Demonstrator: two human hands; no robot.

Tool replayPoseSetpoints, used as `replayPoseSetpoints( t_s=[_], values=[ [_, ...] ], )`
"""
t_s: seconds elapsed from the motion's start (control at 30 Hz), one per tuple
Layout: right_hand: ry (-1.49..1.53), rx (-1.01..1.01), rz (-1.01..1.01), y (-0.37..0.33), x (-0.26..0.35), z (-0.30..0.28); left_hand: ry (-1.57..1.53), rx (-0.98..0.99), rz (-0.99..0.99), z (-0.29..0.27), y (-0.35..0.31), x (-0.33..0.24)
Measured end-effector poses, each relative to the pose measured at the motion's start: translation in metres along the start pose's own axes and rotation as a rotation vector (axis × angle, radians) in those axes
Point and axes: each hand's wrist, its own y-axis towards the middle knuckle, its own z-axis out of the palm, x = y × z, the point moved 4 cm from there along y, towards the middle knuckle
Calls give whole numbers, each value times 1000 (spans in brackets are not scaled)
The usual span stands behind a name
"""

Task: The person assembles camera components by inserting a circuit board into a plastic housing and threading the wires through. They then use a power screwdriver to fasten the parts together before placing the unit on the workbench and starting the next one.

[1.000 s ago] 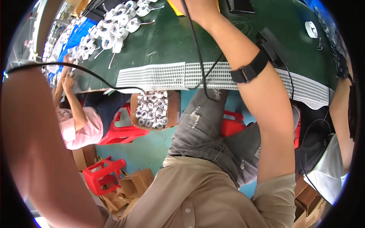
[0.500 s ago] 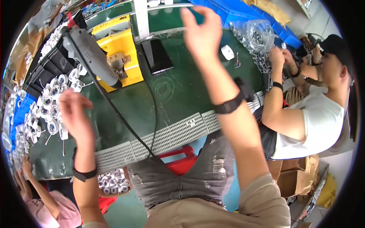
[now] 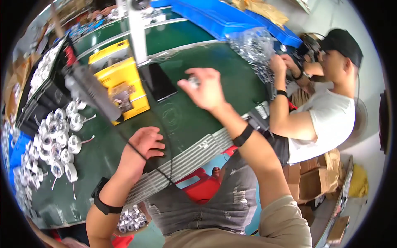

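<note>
My right hand (image 3: 204,89) is closed on a small white round part (image 3: 193,81), mostly hidden by the fingers, above the green table (image 3: 198,53). My left hand (image 3: 144,144) hovers near the table's front edge, fingers spread and nothing in them. A black cable (image 3: 130,142) passes right by its fingers and wrist. Left of it lies a pile of white round housings (image 3: 53,142) with short wires. A grey cylindrical power tool (image 3: 97,95) hangs tilted in front of a yellow box (image 3: 136,95) holding small parts.
A black phone-like slab (image 3: 159,84) lies beside the yellow box. Black bins (image 3: 39,103) stand at the left; blue trays (image 3: 202,20) and a clear bag of metal parts (image 3: 252,43) are at the back right. A co-worker (image 3: 322,111) sits close on my right. A perforated strip (image 3: 186,159) edges the table.
My right hand has come back nearer to me and now holds a white round part; the one on the table is gone. My left hand has moved right, away from the pile. The view has shifted.
</note>
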Motion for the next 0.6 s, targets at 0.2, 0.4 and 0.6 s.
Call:
replayPoseSetpoints(
  t_s=[0.2, 0.4, 0.6],
  values=[
    [464, -34, -330, -25, 96, -19, -449, 117, 66, 20, 14, -3],
    [585, 33, -418, -34, 133, -15, -421, 3, 118, -2, 3, -9],
    [991, 290, -7, -24, 100, 16, -216, -144, 417, -7, -2, -21]
  ],
)
